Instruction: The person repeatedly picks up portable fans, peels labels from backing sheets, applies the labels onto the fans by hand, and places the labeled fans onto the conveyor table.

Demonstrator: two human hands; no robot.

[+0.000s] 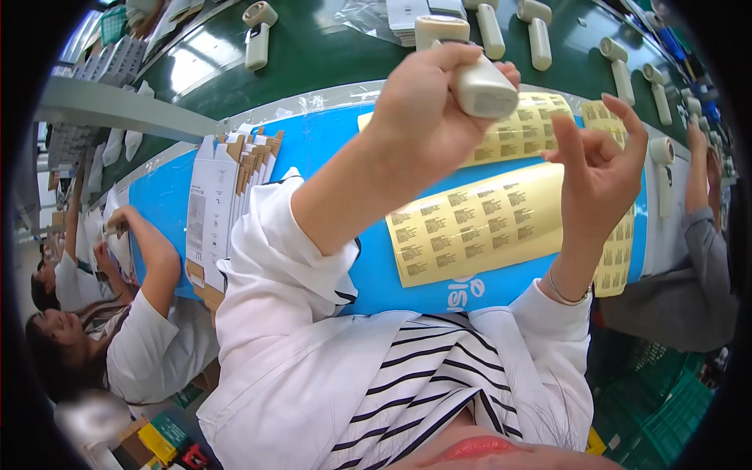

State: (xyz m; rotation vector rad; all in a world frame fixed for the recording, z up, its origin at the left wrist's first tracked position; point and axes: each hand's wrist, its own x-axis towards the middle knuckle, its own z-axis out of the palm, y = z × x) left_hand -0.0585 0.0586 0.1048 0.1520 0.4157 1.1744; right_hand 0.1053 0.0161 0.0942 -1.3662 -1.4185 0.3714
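Observation:
My left hand is raised over the far side of the blue mat, closed around the handle of a cream handheld fan. The fan's round head points away from me, and the handle's end faces me. To the right, my right hand is up with thumb and index finger apart and the other fingers curled; nothing shows between them. Below both hands lies a yellow sheet of printed labels. A second label sheet lies behind it, and another label sheet is partly hidden by my right wrist.
Flat white cartons stand bundled at the left. Beyond the mat, a green belt carries several more fans and a white stack. A grey metal bar juts in from the left. Co-workers sit on both sides.

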